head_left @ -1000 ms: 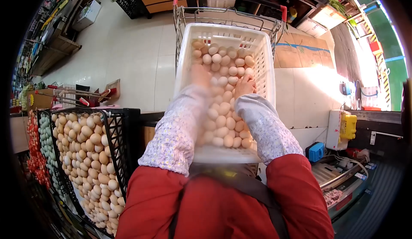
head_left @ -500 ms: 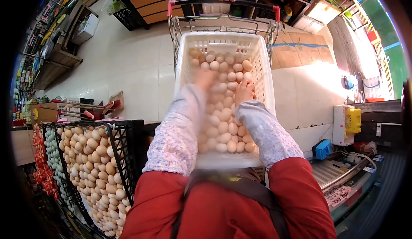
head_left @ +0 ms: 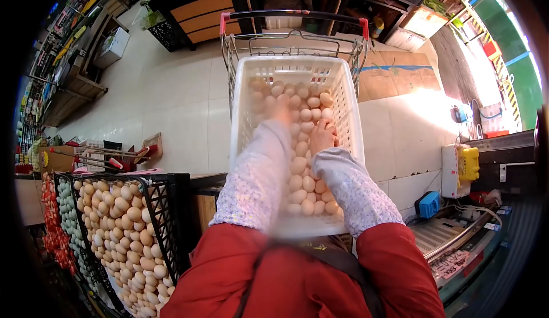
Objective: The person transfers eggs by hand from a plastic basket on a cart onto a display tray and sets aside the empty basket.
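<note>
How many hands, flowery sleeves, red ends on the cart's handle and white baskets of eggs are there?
Left hand and right hand: 2
Flowery sleeves: 2
Red handle ends: 2
White basket of eggs: 1
Total: 7

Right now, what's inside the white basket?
The white basket holds many pale eggs. The left hand, blurred, and the right hand are over them, hiding some. The top eggs cover whatever lies beneath, so I can't see the basket's bottom.

Left fingers (head_left: 279, 110) blurred; crate's eggs (head_left: 297, 166) partly hidden.
</note>
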A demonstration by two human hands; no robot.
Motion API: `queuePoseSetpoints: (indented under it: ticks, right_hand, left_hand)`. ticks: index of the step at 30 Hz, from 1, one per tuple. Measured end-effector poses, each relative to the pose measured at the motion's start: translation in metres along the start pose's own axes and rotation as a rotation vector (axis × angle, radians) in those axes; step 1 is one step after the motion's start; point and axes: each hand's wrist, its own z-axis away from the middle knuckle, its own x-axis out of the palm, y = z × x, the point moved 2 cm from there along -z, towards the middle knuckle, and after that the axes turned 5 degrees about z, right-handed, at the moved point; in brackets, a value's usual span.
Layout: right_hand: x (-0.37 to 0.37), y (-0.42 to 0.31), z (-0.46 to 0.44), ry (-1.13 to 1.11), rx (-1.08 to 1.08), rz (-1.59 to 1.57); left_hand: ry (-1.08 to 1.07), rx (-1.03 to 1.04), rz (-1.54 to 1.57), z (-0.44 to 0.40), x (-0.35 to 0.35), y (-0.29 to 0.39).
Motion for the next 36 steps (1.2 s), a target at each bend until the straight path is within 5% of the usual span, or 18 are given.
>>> queuePoseSetpoints:
  ticks: [3, 6, 9, 12, 15, 18, 21, 24, 25, 28, 30, 32, 33, 35, 36]
  right_hand:
    - [-0.027, 0.010, 0.001, 0.025, -0.024, 0.094]
    - [-0.068, 0.029, 0.004, -0.452, -0.103, -0.268]
    - [-0.022, 0.008, -0.002, -0.418, -0.024, -0.220]
    - [0.040, -0.015, -0.011, 0.153, 0.153, -0.069]
    - [0.053, -0.019, -0.015, 0.182, 0.183, -0.347]
    - [0.054, -0.015, -0.014, 0.144, 0.250, -0.340]
    - [0.031, -0.004, -0.010, 0.054, 0.060, -0.154]
    - [0.024, 0.003, -0.008, 0.386, 0.014, -0.391]
    - [-0.008, 0.018, -0.004, 0.202, -0.032, -0.600]
    - [-0.024, 0.026, -0.003, -0.010, -0.086, -0.870]
    - [-0.042, 0.034, -0.003, -0.392, 0.080, -2.125]
    - [-0.041, 0.036, 0.004, -0.059, -0.214, -1.156]
    - [-0.045, 0.029, 0.003, 0.072, -0.289, -0.949]
    - [-0.045, 0.020, 0.003, 0.022, -0.351, -1.298]
    - [-0.039, 0.015, 0.002, -0.164, -0.330, -1.798]
  left_hand:
    - [-0.022, 0.031, 0.028, -0.024, -0.004, -0.018]
    - [0.039, 0.038, 0.016, -0.009, -0.003, -0.012]
    - [0.167, -0.138, 0.246, -0.016, -0.010, -0.022]
    - [0.175, -0.148, 0.079, -0.017, -0.021, -0.022]
    - [0.048, -0.169, 0.214, -0.018, -0.024, -0.024]
    - [-0.108, -0.076, 0.187, -0.001, -0.021, -0.015]
    - [-0.137, -0.098, 0.317, 0.025, -0.015, 0.001]
    - [-0.248, 0.067, 0.168, 0.040, -0.017, 0.009]
    - [-0.305, 0.146, 0.133, 0.020, -0.021, 0.001]
    - [-0.214, -0.122, 0.434, 0.071, -0.014, 0.042]
    - [-0.336, -0.154, 0.512, 0.087, -0.020, 0.058]
    - [-0.391, -0.182, 0.549, 0.099, -0.033, 0.062]
    - [-0.402, -0.160, 0.553, 0.117, -0.043, 0.072]
    - [-0.432, 0.068, 0.473, 0.158, -0.064, 0.086]
    - [-0.426, 0.272, 0.394, 0.181, -0.075, 0.090]
